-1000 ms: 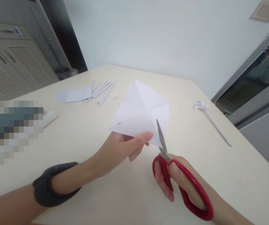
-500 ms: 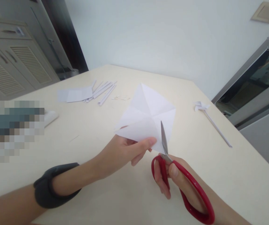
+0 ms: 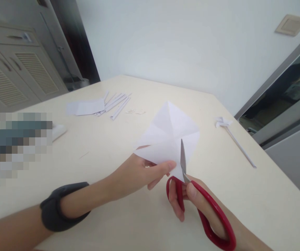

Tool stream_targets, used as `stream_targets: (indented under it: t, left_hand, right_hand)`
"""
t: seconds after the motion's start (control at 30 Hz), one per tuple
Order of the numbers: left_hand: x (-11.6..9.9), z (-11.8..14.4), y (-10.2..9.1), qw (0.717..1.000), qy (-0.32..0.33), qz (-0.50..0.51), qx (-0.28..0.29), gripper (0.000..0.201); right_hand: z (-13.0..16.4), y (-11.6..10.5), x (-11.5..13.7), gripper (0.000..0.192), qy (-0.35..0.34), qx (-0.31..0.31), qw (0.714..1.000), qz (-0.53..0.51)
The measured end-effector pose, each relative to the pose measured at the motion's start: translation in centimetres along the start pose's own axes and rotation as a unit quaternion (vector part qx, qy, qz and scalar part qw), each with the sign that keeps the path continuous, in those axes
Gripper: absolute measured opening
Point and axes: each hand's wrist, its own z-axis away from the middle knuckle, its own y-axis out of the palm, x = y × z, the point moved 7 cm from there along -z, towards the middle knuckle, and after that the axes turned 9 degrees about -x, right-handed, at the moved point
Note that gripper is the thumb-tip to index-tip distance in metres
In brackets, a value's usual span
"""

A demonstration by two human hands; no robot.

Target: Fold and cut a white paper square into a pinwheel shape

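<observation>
- One creased square of white paper (image 3: 169, 134) is up off the table (image 3: 129, 216), pinched near its bottom corner by the left hand (image 3: 141, 170), thumb on top and fingers curled underneath, so that hand is clamped on the sheet.
- Right hand (image 3: 191, 202) has its fingers through the loops of the red scissors (image 3: 191, 195) and is wrapped tight around them. Blades point up from the paper's near corner and look nearly together.
- Looks like the cut is running from that corner along a diagonal crease toward the middle. It seems to reach about partway in; I can't tell exactly where it ends.
- The other three corners look uncut as far as I can see, so I'd say most of the snipping is left.
- Further back on the table: paper strips (image 3: 117, 103) beside a flat paper scrap (image 3: 87, 107), plus what looks like a small paper pinwheel on a stick (image 3: 230, 134) off to the right.
</observation>
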Motion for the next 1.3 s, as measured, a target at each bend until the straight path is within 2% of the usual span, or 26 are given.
stream_targets:
  t: [0.2,0.57,0.87,1.0,1.17,1.3]
  left_hand:
    - [-0.3,-0.1,0.2,1.000,0.016,0.013,-0.001,0.042]
    - [-0.3,-0.1,0.1,0.999,0.024,0.018,-0.012,0.045]
    - [-0.5,0.0,0.0,1.000,0.011,0.018,-0.004,0.042]
    - [-0.2,-0.1,0.1,1.000,0.019,0.006,-0.008,0.044]
    - [0.8,0.0,0.2,0.999,0.010,-0.033,-0.013,0.046]
    - [0.6,0.0,0.3,1.000,0.010,-0.019,-0.008,0.043]
  right_hand:
    - [-0.4,0.2,0.4,0.045,0.005,-0.006,1.000,0.004]
    - [-0.3,-0.1,-0.8,0.042,-0.001,-0.006,1.000,0.022]
    - [-0.2,0.3,-0.9,0.041,0.011,-0.010,1.000,0.009]
    - [-0.2,0.3,-1.1,0.043,0.018,-0.009,1.000,-0.008]
    - [-0.3,0.2,-0.2,0.043,-0.001,-0.007,1.000,0.009]
    - [-0.4,0.3,-0.2,0.042,0.000,-0.005,1.000,0.012]
